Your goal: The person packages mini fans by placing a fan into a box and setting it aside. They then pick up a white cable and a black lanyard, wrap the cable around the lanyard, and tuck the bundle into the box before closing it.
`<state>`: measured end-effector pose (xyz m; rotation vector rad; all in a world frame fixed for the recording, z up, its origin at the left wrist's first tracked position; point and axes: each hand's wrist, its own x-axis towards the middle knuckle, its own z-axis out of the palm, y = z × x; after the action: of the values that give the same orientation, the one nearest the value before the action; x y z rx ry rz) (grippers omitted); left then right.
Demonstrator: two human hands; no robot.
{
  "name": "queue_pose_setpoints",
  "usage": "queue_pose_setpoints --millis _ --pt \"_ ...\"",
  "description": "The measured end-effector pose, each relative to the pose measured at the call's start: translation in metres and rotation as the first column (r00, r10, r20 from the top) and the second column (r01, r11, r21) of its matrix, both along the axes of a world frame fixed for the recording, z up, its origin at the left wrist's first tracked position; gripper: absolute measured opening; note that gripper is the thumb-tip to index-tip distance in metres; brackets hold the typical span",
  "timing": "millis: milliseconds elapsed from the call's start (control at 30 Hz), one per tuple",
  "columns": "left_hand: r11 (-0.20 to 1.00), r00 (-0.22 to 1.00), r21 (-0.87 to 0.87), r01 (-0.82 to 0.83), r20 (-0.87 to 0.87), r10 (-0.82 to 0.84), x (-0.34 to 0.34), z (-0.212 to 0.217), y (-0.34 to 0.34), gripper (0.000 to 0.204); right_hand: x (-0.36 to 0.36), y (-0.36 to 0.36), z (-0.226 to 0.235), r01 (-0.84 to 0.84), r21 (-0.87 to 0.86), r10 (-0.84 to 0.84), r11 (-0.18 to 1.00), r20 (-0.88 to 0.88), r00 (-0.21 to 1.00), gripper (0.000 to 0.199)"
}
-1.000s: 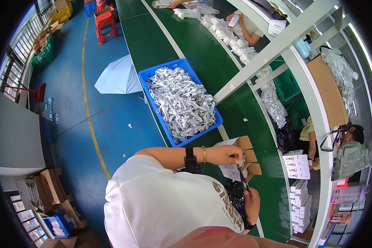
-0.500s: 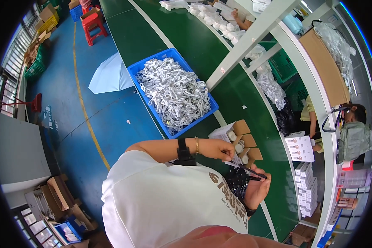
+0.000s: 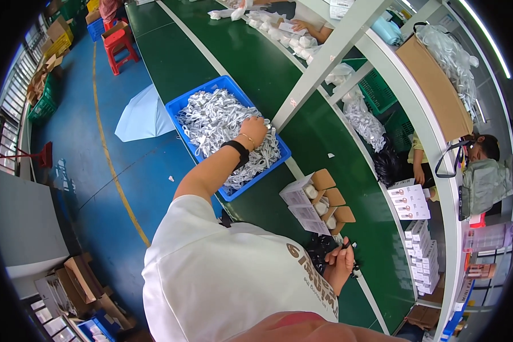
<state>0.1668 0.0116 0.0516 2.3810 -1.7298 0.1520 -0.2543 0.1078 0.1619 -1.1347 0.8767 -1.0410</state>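
Note:
My left hand (image 3: 255, 131) reaches over a blue tray (image 3: 174, 109) heaped with coiled white cables (image 3: 211, 117). Its fingers are curled down on the cables at the tray's right side, their tips partly hidden. My right hand (image 3: 340, 263) stays close to my body with bent fingers, closed on a thin black strap (image 3: 347, 245) whose ends stick out. Black plastic bags (image 3: 320, 249) lie beside that hand. Just beyond it stand white boxes (image 3: 305, 215) with brown flaps raised and white wrapped items inside.
A white slanted post (image 3: 319, 71) rises from the green table (image 3: 302, 137) behind the tray. White boxes (image 3: 425, 256) are stacked along the right side. Co-workers' hands (image 3: 306, 26) show across the table. A pale blue umbrella (image 3: 145, 117) sits left of the tray.
My left hand has left the black strap near my right hand and moved up and left into the tray of cables. My right hand keeps the strap, its fingers more closed.

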Motion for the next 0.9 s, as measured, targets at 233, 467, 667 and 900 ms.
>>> queue_pose_setpoints --millis 233,467,667,900 --pt "0.926 0.859 -0.378 0.011 -0.470 -0.202 -0.010 0.015 0.023 0.013 0.002 -0.006 -0.017 -0.117 0.032 0.120 0.993 -0.169 0.978 0.019" --pt "0.733 0.026 -0.585 0.348 -0.775 -0.631 -0.144 0.080 0.080 0.028 0.049 -0.039 -0.022 -0.056 0.024 0.060 0.998 -0.273 0.960 0.009" --pt "0.769 -0.188 -0.542 0.338 -0.840 -0.509 -0.190 0.089 0.090 0.021 0.062 -0.037 -0.024 -0.162 -0.064 0.149 0.985 -0.168 0.974 0.013" --pt "0.758 0.586 -0.331 0.561 -0.488 -0.647 -0.184 0.065 0.091 0.015 0.040 -0.023 0.008 -0.544 -0.194 0.194 0.817 -0.795 0.575 0.012"
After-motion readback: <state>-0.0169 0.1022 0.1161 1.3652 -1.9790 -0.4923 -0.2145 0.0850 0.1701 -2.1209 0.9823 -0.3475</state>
